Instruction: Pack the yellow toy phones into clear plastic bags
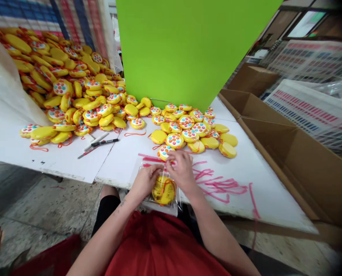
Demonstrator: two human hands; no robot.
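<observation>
From my end, I had the left hand pinched closed on the upper part of a clear plastic bag; the right hand was close beside it, fingers curled in at the bag's top, though I could not tell what they gripped; a yellow toy lay inside the bag, at the front edge of the table; beyond the hands I saw a cluster of dotted yellow toys before a green panel; a larger toy heap covered the table's left rear; a cardboard box stood along the right edge.
</observation>
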